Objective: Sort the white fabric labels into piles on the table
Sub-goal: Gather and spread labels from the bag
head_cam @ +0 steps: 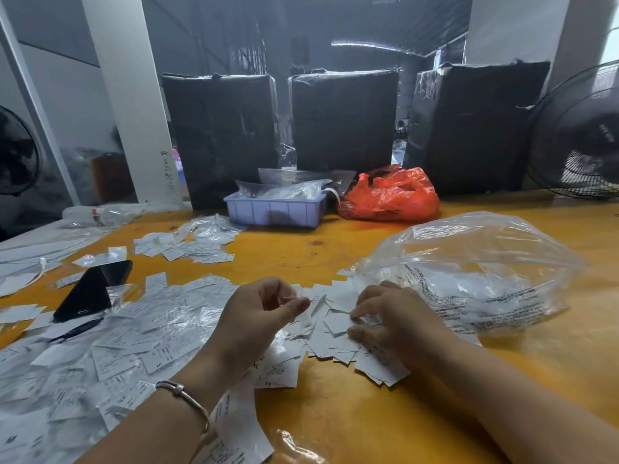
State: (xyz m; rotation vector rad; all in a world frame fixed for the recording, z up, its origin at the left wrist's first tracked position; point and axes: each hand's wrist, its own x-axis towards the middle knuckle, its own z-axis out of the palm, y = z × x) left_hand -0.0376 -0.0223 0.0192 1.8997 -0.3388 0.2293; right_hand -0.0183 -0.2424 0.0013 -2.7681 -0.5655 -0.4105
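loose labels (pixel 335 333): heaped between both hands, touching right hand
right hand (pixel 392 316): fingers spread flat on heap, nearer
left hand (pixel 264 313): thumb-finger pinch, contents unclear

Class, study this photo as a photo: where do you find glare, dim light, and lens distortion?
Head view: glare streaks the clear plastic bag and the wrapped labels near the left hand; the black parcels sit in dim light; the white pillar leans, bent by the wide lens; the right hand looks slightly soft.
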